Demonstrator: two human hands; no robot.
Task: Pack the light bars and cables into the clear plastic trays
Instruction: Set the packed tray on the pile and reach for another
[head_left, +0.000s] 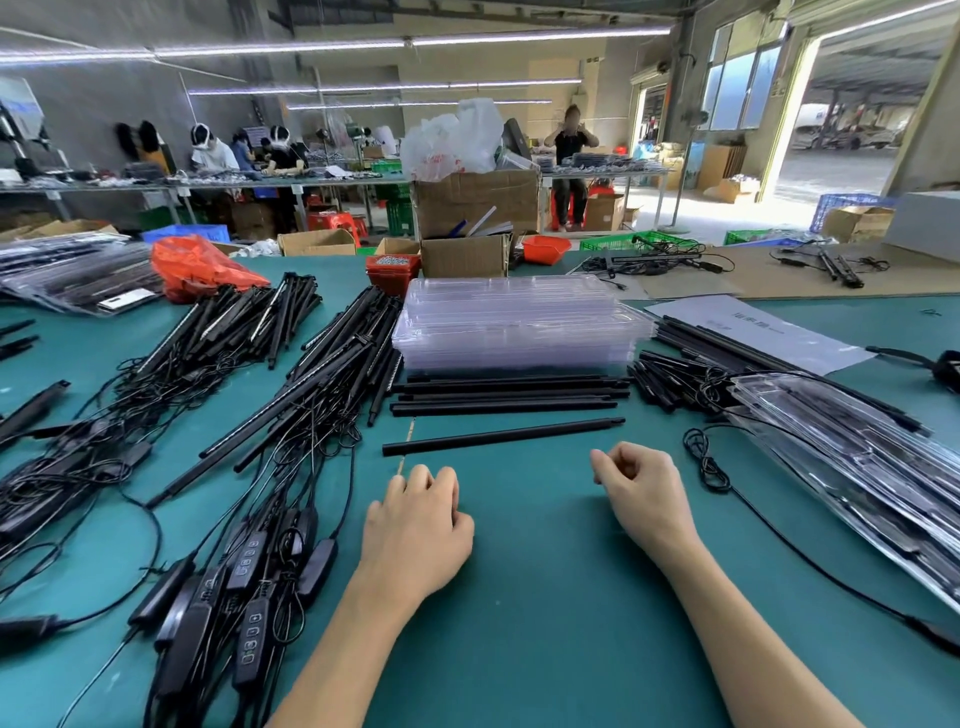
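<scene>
Light bars (503, 436) are what I'm here to pack, and the nearest one lies alone on the green table (545, 597), just beyond my hands, with a short row of bars (511, 396) lined up behind it against the stack of clear plastic trays (519, 325). That stack looks unused, so I judge plenty of packing is left. To my right, filled trays (857, 457) lie overlapping in a slanted pile, which tells me part of the job is done. To my left, heaps of bars tangled with cables (291, 395) and their inline controllers (249, 561) wait to be sorted; a further heap (234, 322) sits behind them. A single coiled cable (706, 462) trails across the mat near my right side. My left hand (415, 525) rests on the table with fingers loosely curled, holding nothing. My right hand (641, 493) hovers with fingers curled in, and I see nothing in it either. No tray is laid out in front of me yet, so I'd guess the next one still has to come off the stack.
</scene>
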